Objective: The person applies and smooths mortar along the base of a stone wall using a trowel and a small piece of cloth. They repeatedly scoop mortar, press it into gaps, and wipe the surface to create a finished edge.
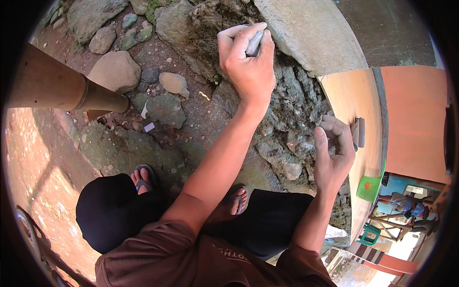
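My left hand (248,60) is stretched forward and shut on a small grey tool-like piece (254,43), pressed against the rough dark rock (287,91) just below a pale concrete slab (311,33). My right hand (333,155) is lower and to the right, fingers curled on a flat grey rectangular piece (359,132) held beside the orange curved surface (356,100). What either grey piece is exactly cannot be made out. I am crouched, with black-clad knees and my feet in sandals (143,177) on the ground.
A thick bamboo pole (62,88) crosses at the left above loose stones (117,69) and reddish earth. At the lower right stand a green plastic bucket (369,187) and a green stool (370,234), with another person (404,203) by an orange wall (413,119).
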